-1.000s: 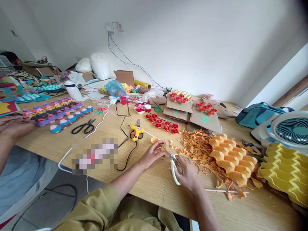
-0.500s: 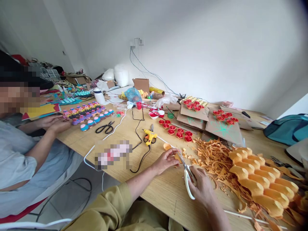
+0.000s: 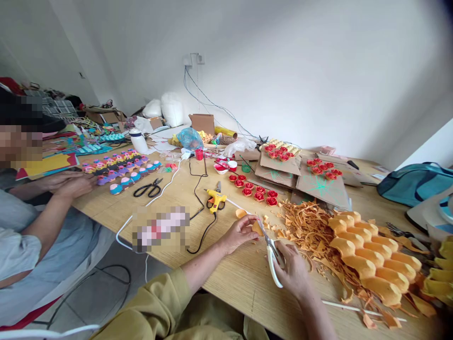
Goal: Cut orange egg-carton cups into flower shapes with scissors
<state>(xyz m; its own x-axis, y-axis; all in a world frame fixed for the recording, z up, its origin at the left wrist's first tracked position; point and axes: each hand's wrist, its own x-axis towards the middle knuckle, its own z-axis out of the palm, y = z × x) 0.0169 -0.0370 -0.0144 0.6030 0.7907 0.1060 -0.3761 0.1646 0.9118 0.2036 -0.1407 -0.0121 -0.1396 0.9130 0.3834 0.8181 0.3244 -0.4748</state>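
Observation:
My left hand (image 3: 239, 234) pinches a small orange egg-carton piece (image 3: 257, 229) between thumb and fingers. Around the white handles of a pair of scissors (image 3: 272, 267) my right hand (image 3: 294, 270) is closed. The scissor blades point up and away, right against the orange piece; whether they are parted is hard to tell. Just beyond my left hand lies another orange carton cup (image 3: 241, 213). Orange trimmings (image 3: 307, 226) are heaped to the right, beside a painted orange egg carton (image 3: 377, 259) turned with its bumps up.
A yellow glue gun (image 3: 215, 200) with a black cord lies ahead. Red paper roses (image 3: 259, 192) stand beyond my hands, more on cardboard sheets (image 3: 322, 186). Black scissors (image 3: 148, 189) lie left. A co-worker's hands (image 3: 72, 183) are near painted figures (image 3: 120, 167).
The view has swung slightly right, so the scene sits further left. The scissors stay at the orange piece, which now shows more clearly between my left fingers.

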